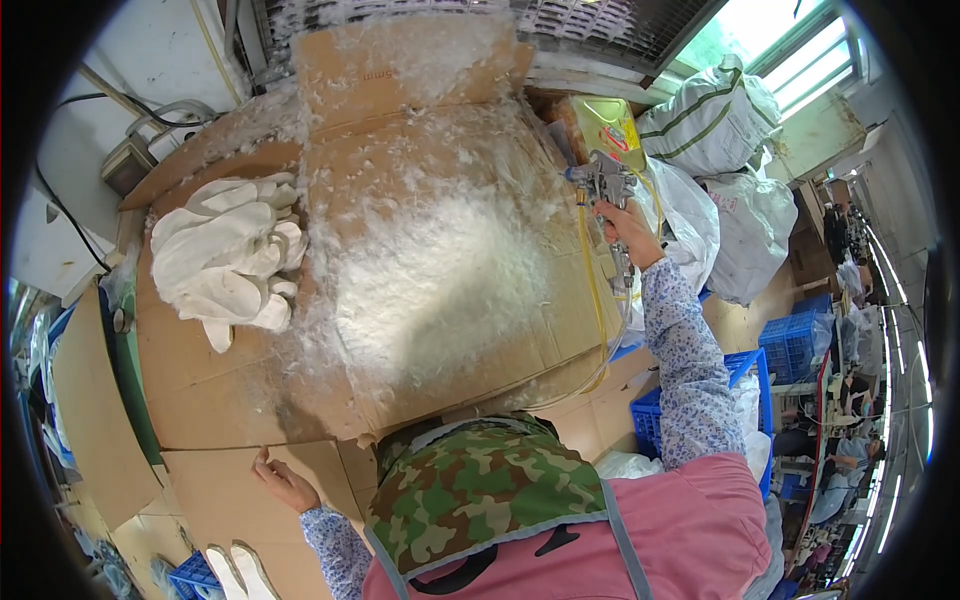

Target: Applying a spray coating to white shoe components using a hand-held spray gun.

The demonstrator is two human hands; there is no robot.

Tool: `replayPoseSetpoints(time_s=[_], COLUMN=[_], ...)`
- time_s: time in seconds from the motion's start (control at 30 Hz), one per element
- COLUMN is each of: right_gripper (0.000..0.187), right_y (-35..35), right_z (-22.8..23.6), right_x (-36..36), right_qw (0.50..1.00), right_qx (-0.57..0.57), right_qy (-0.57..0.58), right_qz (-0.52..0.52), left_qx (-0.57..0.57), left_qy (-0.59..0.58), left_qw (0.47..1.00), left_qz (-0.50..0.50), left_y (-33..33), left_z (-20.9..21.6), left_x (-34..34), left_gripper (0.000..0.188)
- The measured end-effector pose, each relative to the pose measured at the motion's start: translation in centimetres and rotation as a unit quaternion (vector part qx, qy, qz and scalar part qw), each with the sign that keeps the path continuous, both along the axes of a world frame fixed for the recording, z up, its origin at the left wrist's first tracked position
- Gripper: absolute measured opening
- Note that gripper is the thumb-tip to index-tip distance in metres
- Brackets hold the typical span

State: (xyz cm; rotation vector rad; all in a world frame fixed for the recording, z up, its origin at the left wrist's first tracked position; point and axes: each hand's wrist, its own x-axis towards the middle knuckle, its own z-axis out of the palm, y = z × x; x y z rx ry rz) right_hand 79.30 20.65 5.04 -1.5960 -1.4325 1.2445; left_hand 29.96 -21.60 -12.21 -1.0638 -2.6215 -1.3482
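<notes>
Where the right hand [632,234] grips it, the spray gun [609,180] is hidden.

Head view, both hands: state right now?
Left hand: open, fingers loosely bent, nothing visible in it.
Right hand: closed around the metal spray gun.

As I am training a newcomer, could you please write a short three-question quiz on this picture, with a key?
1. Which hand holds the spray gun?
2. True or false: the pile of white insoles lies to the left of the thick patch of white fluff.
3. What colour is the crate nearest the flowered right sleeve? (a) red (b) blue (c) green

Key: 1. The right hand; 2. True; 3. b, blue.
</notes>
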Motion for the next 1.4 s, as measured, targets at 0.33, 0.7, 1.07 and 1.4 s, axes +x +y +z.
replayPoseSetpoints(time_s=[0.33, 0.7, 1.07, 1.4], right_gripper=[0.018, 0.021, 0.023, 0.027], right_y=[0.1, 1.6, 2.4, 3.4], right_z=[-0.2, 4.3, 3.4, 1.0], right_x=[0.3, -1.4, -3.2, -3.5], right_qw=[1.0, 0.997, 0.994, 0.993], right_qx=[0.0, 0.067, 0.088, 0.064], right_qy=[0.007, -0.019, -0.057, -0.094], right_qz=[-0.006, -0.018, -0.011, -0.024], left_qx=[-0.006, 0.004, 0.009, -0.071], left_qy=[-0.015, -0.051, -0.062, -0.352], left_qw=[1.0, 0.999, 0.997, 0.904], left_qz=[0.009, -0.003, -0.044, -0.233], left_y=[-0.3, 0.0, 1.1, 5.2], left_z=[-0.3, -1.1, 0.1, 0.7], left_x=[0.0, 0.0, 1.4, 8.3], left_gripper=[0.029, 0.026, 0.026, 0.026])
